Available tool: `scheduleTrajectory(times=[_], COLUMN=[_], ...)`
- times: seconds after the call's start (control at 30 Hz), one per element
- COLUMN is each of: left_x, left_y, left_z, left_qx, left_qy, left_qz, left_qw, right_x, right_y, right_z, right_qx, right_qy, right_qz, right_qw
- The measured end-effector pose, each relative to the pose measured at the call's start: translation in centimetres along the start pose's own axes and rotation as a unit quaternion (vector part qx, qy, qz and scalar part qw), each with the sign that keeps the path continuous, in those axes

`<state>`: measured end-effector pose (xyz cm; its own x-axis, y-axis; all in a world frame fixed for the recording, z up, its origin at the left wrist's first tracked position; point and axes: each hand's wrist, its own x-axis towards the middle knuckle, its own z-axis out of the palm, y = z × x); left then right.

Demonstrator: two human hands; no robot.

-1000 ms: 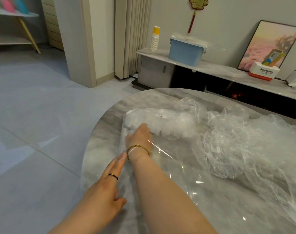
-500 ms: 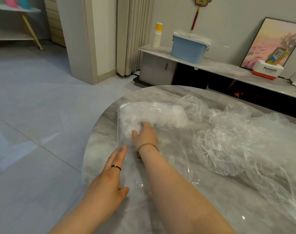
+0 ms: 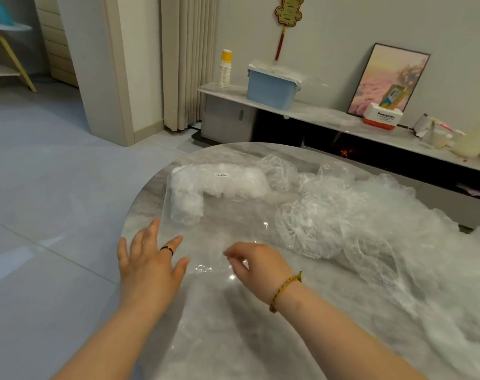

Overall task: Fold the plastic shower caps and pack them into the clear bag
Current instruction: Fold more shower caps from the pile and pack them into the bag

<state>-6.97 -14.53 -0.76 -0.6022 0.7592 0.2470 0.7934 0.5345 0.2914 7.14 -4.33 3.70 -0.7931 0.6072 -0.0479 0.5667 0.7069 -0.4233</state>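
Observation:
The clear bag (image 3: 222, 229) lies flat on the round marble table (image 3: 233, 346), its mouth toward me. White folded shower caps (image 3: 219, 183) fill its far end, under a small label. A loose heap of crumpled shower caps (image 3: 356, 223) spreads over the table's right side. My left hand (image 3: 148, 261) hovers with fingers spread at the bag's near left corner, by the table edge. My right hand (image 3: 259, 266) is outside the bag at its mouth, fingers loosely curled, with no grip that I can make out.
The table's curved left edge (image 3: 140, 209) drops to the tiled floor. Behind the table runs a low shelf (image 3: 329, 116) with a blue box (image 3: 271, 89), stacked paper cups (image 3: 224, 69), a white and red box (image 3: 381, 119) and a framed picture (image 3: 389, 78).
My right hand has pulled back out of the bag, from the packed caps to the bag's mouth. My left hand has lifted a little and spread its fingers. The camera tilted slightly.

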Motion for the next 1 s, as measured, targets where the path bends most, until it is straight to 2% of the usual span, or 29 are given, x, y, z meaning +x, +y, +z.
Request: scheduleTrajectory(times=[0.07, 0.1, 0.23, 0.33, 0.43, 0.57, 0.63, 0.73, 0.87, 0.93, 1.0], left_x=[-0.7, -1.2, -4.5, -5.7, -5.9, -6.2, -6.1, -6.0, -5.9, -5.9, -6.1], left_y=[1.0, 2.3, 6.6, 7.5, 7.6, 7.8, 7.9, 7.8, 7.4, 7.1, 7.3], left_z=[-0.4, -0.7, 1.6, 4.1, 5.2, 5.4, 5.6, 5.9, 6.4, 6.5, 6.3], left_qx=[-0.005, -0.006, 0.011, 0.030, 0.040, 0.025, 0.021, 0.015, 0.000, -0.009, -0.010], left_qy=[0.110, 0.112, -0.008, -0.083, -0.107, -0.088, -0.067, -0.075, -0.042, -0.034, -0.034], left_qz=[0.080, 0.119, 0.306, 0.356, 0.355, 0.346, 0.345, 0.336, 0.342, 0.346, 0.337], left_qw=[0.991, 0.986, 0.952, 0.930, 0.928, 0.934, 0.936, 0.939, 0.939, 0.938, 0.941], right_x=[-2.7, -4.0, -8.4, -11.8, -14.0, -13.4, -12.2, -10.1, -8.0, -7.6, -7.9], right_y=[2.5, 4.1, 10.2, 13.7, 16.1, 17.8, 18.5, 19.5, 20.3, 20.0, 19.2], right_z=[-1.5, -2.4, -4.6, -5.2, -5.1, -5.1, -4.9, -4.5, -4.4, -4.6, -4.5], right_qx=[-0.007, -0.022, -0.101, -0.150, -0.158, -0.149, -0.195, -0.244, -0.218, -0.208, -0.201], right_qy=[0.035, 0.048, 0.061, 0.056, 0.062, 0.075, 0.090, 0.100, 0.094, 0.106, 0.147], right_qz=[0.049, 0.078, 0.192, 0.258, 0.294, 0.297, 0.287, 0.288, 0.308, 0.297, 0.246], right_qw=[0.998, 0.996, 0.974, 0.953, 0.941, 0.940, 0.934, 0.921, 0.921, 0.926, 0.937])
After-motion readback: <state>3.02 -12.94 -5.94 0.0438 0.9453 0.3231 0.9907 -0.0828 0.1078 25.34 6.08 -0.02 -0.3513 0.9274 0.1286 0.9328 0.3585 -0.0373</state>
